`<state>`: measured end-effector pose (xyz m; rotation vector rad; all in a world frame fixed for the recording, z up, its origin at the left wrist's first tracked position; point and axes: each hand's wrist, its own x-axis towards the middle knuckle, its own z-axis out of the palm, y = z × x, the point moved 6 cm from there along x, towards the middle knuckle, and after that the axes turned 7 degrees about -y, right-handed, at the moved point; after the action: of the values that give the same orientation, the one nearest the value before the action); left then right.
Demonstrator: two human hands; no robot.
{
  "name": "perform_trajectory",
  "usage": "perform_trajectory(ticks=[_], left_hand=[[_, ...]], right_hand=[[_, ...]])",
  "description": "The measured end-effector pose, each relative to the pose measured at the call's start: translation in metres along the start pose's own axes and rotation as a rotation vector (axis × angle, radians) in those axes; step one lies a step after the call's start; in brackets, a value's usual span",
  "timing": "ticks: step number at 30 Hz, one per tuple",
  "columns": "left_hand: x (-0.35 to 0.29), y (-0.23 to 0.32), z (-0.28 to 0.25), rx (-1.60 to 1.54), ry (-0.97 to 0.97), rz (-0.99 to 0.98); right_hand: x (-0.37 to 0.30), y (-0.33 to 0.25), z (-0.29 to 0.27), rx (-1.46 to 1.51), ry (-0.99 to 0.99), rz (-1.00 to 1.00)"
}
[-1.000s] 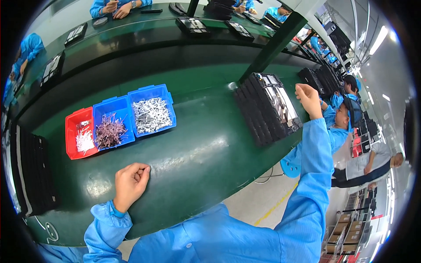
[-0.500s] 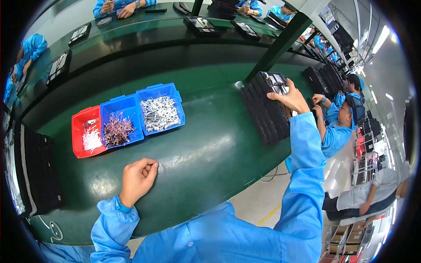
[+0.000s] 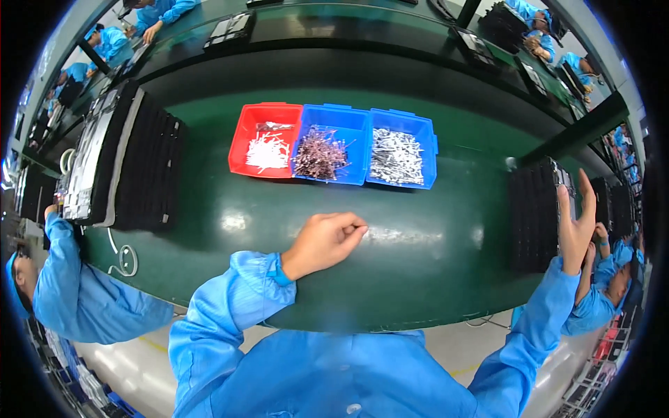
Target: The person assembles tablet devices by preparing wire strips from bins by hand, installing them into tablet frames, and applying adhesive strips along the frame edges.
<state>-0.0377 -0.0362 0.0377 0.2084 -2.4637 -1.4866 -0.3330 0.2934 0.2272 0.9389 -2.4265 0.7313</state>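
My left hand rests low over the green table in front of the bins, its fingers curled together. Whatever it may be pinching is hidden. Fingers spread, my right hand is beside the right-hand stack of black trays, with nothing visible in it. Across the middle of the table stand three joined bins. The red bin contains small white sticks. Dark purplish-brown pieces with thin stems lie in the middle blue bin. In the right blue bin are many white and grey pieces.
A tall stack of black trays stands at the left, with a white cable near it. A dark raised shelf runs along the back. Co-workers in blue sit at both sides. A green post rises at the right.
The head view has swung left, bringing the bins to the middle and the left stack further in. My right hand has opened off the right stack's top. My left hand stays curled.
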Motion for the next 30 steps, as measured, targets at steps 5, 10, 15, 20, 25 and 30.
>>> perform_trajectory(ticks=[5, 10, 15, 20, 25, 30], left_hand=[[-0.008, -0.005, -0.032, 0.016, 0.379, 0.011], [-0.015, -0.019, -0.078, 0.152, 0.661, 0.067], [-0.018, -0.019, -0.089, 0.264, 0.622, 0.072], [-0.021, -0.026, -0.095, 0.223, 0.682, -0.021], [-0.017, -0.025, -0.096, 0.176, 0.66, -0.026], [-0.017, -0.034, -0.096, 0.18, 0.674, -0.027]], right_hand=[[-0.016, -0.069, 0.078, 0.365, -0.12, 0.026], [-0.031, -0.042, 0.205, 0.772, -0.426, 0.416], [-0.015, -0.01, 0.258, 0.742, -0.28, 0.338], [-0.014, -0.015, 0.246, 0.771, -0.264, 0.453], [-0.025, -0.008, 0.243, 0.818, -0.265, 0.375], [-0.025, -0.007, 0.244, 0.843, -0.28, 0.405]])
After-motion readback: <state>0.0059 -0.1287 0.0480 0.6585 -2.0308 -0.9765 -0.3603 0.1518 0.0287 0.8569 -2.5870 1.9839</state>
